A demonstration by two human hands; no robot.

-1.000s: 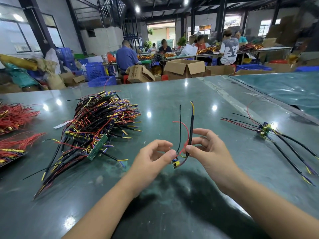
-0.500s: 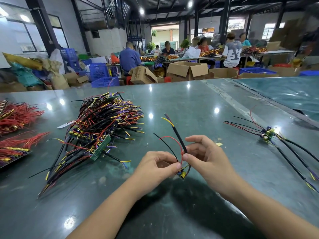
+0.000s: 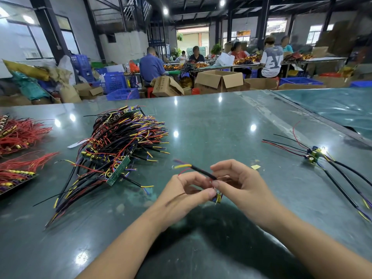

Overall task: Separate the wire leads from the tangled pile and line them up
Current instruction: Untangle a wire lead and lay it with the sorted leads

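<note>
Both my hands are up over the green desk [image 3: 221, 125], near its front edge, working one wire assembly [image 3: 202, 172]. My left hand [image 3: 182, 195] has its fingers curled, with thumb and forefinger pinching the assembly low down, by the small board end [image 3: 218, 197] that pokes out just under the fingertips. My right hand [image 3: 240, 187] is curled too, its fingertips closed on the black sleeved lead where it meets the board; thumb side is partly hidden, so the exact contact is hard to see. The black lead runs up and left from between the hands, tilted, ending in a yellow tip [image 3: 182, 166], with a thin red wire looping beside it. The image is blurry here.

The tangled pile [image 3: 120, 146] sits on the desk to my left, well apart from the hands: black, red, yellow and purple leads fanned out, with a green circuit board [image 3: 118, 170] leaning at its near edge. Far left are two bunches of red wires [image 3: 22, 131], partly cut off by the frame. On my right lies a sorted group [image 3: 314, 155], with small components clustered together, black leads trailing toward me and thin red and black ones pointing away. A small yellow scrap [image 3: 255, 167] lies on the desk just beyond my right hand. Cardboard boxes [image 3: 220, 80] and seated people are behind the desk.
</note>
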